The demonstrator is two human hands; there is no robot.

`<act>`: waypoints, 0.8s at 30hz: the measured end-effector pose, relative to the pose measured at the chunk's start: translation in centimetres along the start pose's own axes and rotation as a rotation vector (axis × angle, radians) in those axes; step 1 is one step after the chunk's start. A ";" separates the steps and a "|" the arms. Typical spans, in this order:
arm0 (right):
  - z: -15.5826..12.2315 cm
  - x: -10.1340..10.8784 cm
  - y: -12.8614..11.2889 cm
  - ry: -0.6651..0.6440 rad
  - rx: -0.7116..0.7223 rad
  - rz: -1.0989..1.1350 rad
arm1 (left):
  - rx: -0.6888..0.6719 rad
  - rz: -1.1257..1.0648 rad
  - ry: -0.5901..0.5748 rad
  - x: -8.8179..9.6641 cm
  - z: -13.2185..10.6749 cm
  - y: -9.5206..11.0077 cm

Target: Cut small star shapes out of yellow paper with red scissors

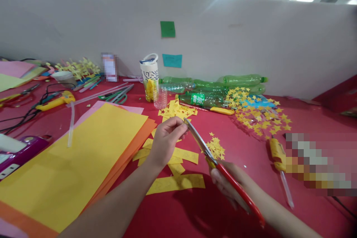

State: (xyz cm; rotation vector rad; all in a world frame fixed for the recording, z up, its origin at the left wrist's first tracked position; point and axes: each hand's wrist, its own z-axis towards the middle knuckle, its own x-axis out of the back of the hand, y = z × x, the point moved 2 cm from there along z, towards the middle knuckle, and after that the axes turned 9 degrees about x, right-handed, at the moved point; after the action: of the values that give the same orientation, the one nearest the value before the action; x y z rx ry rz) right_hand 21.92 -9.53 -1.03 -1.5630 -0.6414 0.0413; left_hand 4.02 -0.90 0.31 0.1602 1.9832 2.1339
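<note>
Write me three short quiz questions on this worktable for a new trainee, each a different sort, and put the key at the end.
1. Short answer: which hand holds the red-handled scissors?

2. Multiple choice: the small yellow cutouts heaped just right of the scissors are shaped like
A) hearts
B) stars
C) circles

3. True or false: on the pale wall, the green note sits higher than the blue note.

Key:
1. The right hand
2. B
3. True
</note>
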 end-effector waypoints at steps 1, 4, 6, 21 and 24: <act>0.0 0.0 0.1 0.000 -0.006 0.002 | -0.002 -0.001 -0.001 0.0 0.0 0.0; 0.1 -0.1 0.3 0.003 -0.017 0.010 | -0.003 -0.009 -0.004 -0.1 0.0 0.0; 0.2 -0.1 0.4 0.002 -0.037 0.028 | 0.000 -0.016 -0.004 -0.1 0.0 -0.1; 1.0 1.6 2.0 0.281 -0.097 0.233 | 0.022 0.379 -0.179 -1.0 0.6 -1.8; 1.3 2.1 2.2 0.320 -0.068 0.247 | -0.048 0.698 -0.311 -2.2 0.4 -2.8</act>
State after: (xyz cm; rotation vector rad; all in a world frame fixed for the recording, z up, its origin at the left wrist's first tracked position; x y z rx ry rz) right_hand 23.97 -7.35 -2.52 -1.6628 -0.1989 -0.0461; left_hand 6.48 -0.80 -2.31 1.2519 1.8511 2.3210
